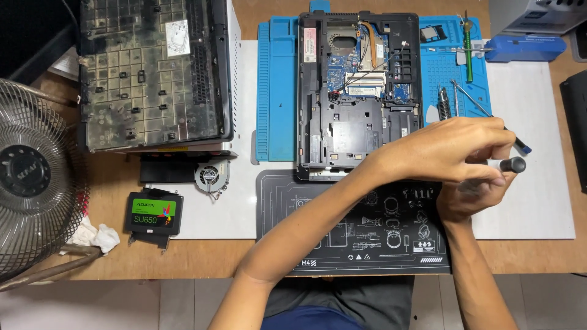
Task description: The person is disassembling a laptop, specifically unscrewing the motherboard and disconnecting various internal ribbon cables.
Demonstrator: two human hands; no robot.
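Pinching slim cylindrical tool (510,164) w/ both hands (left hand (452,150) over right hand (468,198)), black-tipped.

My bench (202,260), wooden: white sheet (532,183) across centre, solid-state drive (154,212) at eight o'clock, wire fan (30,183) at nine, crumpled tissue (98,237) beside it.

On the bench at your near left lies a small flat rectangular drive (153,213), black, with a label (153,212) whose upper band is bright green and carries a small multicoloured emblem at the right. On the far left, the dusty upturned laptop cover (153,70) bears a white, roughly square sticker (177,32) near its far edge. Inside the open laptop (359,91), a narrow white upright sticker (310,51) sits at the far left.
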